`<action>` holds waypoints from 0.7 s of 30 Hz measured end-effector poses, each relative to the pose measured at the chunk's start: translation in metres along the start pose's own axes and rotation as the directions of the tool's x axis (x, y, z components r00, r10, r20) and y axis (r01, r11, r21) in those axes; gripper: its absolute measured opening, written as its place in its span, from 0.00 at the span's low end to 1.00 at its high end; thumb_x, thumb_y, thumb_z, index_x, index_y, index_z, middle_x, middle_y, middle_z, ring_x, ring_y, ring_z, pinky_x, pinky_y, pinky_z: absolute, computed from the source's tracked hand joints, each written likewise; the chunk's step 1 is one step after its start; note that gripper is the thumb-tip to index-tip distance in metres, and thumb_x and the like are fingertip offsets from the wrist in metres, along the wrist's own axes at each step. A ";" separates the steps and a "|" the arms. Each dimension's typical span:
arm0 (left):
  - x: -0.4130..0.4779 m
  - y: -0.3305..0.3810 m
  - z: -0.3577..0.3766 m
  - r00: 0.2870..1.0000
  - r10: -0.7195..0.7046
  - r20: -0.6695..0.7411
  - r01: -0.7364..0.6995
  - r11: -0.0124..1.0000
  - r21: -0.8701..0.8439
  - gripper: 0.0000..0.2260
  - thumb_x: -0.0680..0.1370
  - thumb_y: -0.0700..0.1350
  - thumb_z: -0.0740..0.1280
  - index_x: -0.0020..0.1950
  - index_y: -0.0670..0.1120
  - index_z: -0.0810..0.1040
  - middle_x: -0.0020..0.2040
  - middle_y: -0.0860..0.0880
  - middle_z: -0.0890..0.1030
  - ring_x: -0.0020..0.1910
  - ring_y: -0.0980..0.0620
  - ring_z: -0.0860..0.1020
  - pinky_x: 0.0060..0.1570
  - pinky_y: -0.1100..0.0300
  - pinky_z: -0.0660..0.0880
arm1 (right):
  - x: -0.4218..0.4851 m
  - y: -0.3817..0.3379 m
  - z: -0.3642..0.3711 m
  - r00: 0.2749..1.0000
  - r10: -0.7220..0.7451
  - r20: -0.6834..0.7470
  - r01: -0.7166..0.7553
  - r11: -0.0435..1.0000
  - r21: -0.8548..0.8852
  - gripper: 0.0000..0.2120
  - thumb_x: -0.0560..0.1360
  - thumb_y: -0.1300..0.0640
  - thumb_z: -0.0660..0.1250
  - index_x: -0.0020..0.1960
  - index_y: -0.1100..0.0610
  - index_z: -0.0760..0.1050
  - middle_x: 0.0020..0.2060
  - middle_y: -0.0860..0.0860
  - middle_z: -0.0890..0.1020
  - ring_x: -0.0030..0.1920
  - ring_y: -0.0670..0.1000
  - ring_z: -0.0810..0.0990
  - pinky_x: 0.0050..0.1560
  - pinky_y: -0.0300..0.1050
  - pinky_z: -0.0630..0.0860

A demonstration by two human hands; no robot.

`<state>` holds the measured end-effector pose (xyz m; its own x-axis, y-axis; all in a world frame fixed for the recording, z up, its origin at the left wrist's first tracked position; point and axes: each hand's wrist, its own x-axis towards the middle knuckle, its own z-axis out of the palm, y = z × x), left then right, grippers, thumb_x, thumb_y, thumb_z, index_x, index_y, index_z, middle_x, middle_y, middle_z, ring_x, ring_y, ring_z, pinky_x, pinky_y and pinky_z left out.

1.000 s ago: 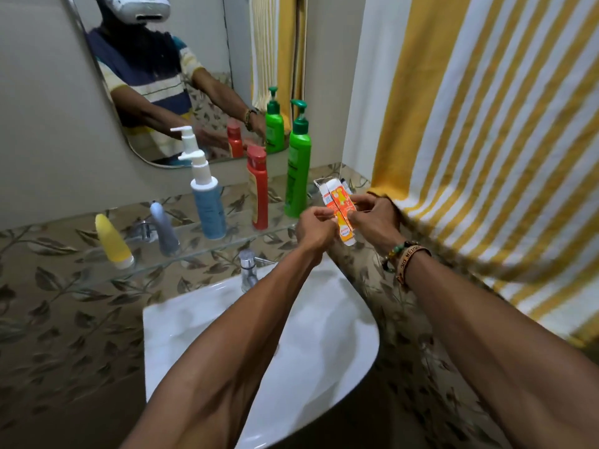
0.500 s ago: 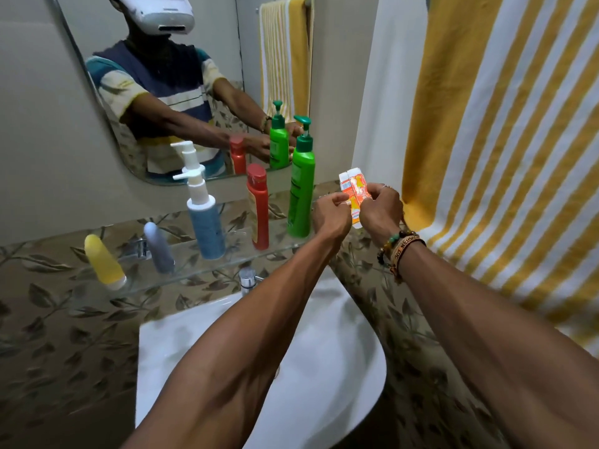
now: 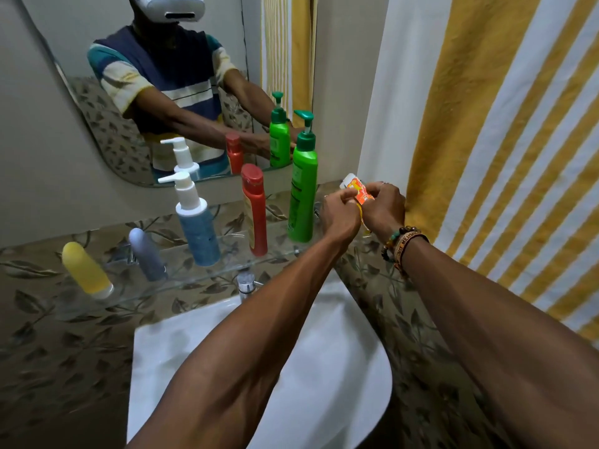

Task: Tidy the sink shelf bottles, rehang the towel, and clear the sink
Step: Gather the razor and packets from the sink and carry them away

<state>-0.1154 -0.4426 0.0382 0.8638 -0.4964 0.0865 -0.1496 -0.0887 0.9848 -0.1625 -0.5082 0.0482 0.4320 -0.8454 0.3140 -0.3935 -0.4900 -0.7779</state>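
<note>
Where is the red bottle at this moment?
In the head view, the red bottle stands upright on the glass shelf, centre frame, between the blue pump bottle and the green pump bottle.

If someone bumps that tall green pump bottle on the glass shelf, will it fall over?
Probably fairly easily: the green pump bottle is tall and narrow on a small base. Its smooth plastic would likely slide on the glass shelf. The sink lies just below, so it might tumble in.
</note>
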 end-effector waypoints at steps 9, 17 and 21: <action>-0.002 -0.015 -0.005 0.979 0.134 -0.156 -0.135 0.991 0.006 0.14 0.77 0.35 0.63 0.55 0.47 0.85 0.52 0.51 0.86 0.51 0.53 0.82 0.55 0.55 0.79 | 0.003 0.014 0.005 0.995 0.084 -0.045 -0.085 0.996 -0.034 0.18 0.79 0.69 0.60 0.67 0.63 0.76 0.65 0.58 0.79 0.65 0.56 0.78 0.57 0.42 0.74; -0.010 -0.028 -0.003 0.930 0.348 -0.120 -0.330 0.932 0.147 0.15 0.75 0.34 0.63 0.56 0.46 0.84 0.59 0.47 0.83 0.60 0.50 0.79 0.63 0.57 0.74 | -0.004 0.022 0.000 0.989 0.149 0.020 -0.148 0.987 -0.067 0.15 0.78 0.68 0.58 0.59 0.65 0.80 0.59 0.60 0.82 0.60 0.58 0.79 0.56 0.49 0.79; -0.012 -0.029 -0.002 0.954 0.299 -0.039 -0.288 0.941 0.179 0.15 0.78 0.37 0.60 0.61 0.46 0.80 0.59 0.46 0.82 0.58 0.47 0.78 0.58 0.54 0.76 | -0.006 0.023 0.000 0.982 0.172 0.079 -0.168 0.984 -0.053 0.12 0.77 0.66 0.58 0.38 0.61 0.75 0.36 0.55 0.77 0.41 0.54 0.74 0.33 0.41 0.67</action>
<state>-0.1205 -0.4321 0.0092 0.7977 -0.4661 0.3827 -0.4754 -0.0955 0.8746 -0.1746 -0.5148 0.0283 0.4205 -0.8977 0.1317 -0.5028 -0.3514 -0.7898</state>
